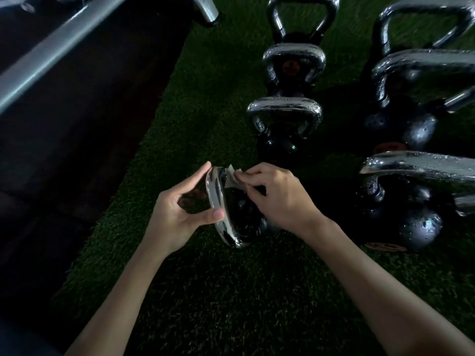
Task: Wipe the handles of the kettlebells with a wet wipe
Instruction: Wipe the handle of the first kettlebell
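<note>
Our two bare forearms reach in low over the dark green artificial turf [205, 291] that carries everything. Beyond the curved chrome handle [214, 196] we are working on stand larger black kettlebells with chrome handles, one row [284, 116] straight beyond it and another [421, 165] off to its right, all beaded with droplets. The handle belongs to a small black kettlebell [244, 217], apparently tipped so that its body lies to the handle's right. Our left hand [177, 214], left of the handle, braces it between forefinger tip at the far end and thumb tip at the near end, the other fingers loosely curved. We judge slipping the main risk: the chrome looks wet and that brace is fingertips only, so a firm stroke could twist the bell free or roll it on the soft turf. Our right hand [280, 199], right of the handle, pinches a crumpled white wet wipe [232, 178] between thumb and fingertips. The wipe sits against the handle's far corner, poking out past the fingertips. Bunched so small, it could skip the inner face.
</note>
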The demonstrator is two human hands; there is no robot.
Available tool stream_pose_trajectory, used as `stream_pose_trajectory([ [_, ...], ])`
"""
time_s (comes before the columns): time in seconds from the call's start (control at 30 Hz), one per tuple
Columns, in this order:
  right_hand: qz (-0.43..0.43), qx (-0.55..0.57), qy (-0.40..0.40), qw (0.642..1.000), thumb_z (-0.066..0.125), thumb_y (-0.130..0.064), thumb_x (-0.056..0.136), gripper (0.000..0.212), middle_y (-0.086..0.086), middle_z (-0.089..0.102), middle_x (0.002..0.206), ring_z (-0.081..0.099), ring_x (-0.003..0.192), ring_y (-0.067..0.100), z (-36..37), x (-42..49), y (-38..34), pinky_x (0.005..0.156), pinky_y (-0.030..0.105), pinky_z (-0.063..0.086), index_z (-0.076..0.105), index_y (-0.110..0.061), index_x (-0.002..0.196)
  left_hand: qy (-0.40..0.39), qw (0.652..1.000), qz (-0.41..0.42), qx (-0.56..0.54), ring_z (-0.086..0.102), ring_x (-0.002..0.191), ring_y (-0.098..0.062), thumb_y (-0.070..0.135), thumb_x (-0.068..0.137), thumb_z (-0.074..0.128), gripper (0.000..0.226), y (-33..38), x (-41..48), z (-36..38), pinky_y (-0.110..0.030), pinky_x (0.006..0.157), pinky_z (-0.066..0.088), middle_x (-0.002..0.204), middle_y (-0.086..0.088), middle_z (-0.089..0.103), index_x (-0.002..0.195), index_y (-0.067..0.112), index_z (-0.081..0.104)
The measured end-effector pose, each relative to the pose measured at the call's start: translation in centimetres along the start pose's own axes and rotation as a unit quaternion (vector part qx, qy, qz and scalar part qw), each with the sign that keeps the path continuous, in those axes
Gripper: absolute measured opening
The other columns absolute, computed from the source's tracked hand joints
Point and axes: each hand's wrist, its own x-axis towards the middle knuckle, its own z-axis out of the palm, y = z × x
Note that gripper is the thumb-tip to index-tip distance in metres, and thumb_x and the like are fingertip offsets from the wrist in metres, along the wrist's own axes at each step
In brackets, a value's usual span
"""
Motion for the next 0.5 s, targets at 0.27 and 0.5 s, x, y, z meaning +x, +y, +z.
stream_pose_trajectory([
  [0.27,-0.01,0.067,0.117,0.991,0.077,-0.015,0.088,0.024,-0.01,0.076,0.106,0.071,0.093,0.005,1.2,0.9,-0.3,0.08,0.035,0.06,0.08,-0.024,0.111,-0.006,1.0,0.002,0.006,0.048,0.138,0.0,0.052,0.066,0.087,0.097,0.0,0.2,0.0,-0.023,0.114,0.036,0.143,0.027,0.056,0.152,0.034,0.046],
  [0.5,-0.001,0.026,0.095,0.995,0.075,-0.022,0.09,0.023,-0.013,0.076,0.11,0.071,0.097,0.004,1.4,1.1,-0.5,0.081,0.035,0.06,0.079,-0.029,0.112,-0.003,1.0,-0.005,-0.006,0.052,0.133,0.002,0.065,0.063,0.084,0.102,-0.4,-0.1,-0.6,-0.01,0.106,0.04,0.141,0.027,0.057,0.152,0.031,0.047],
])
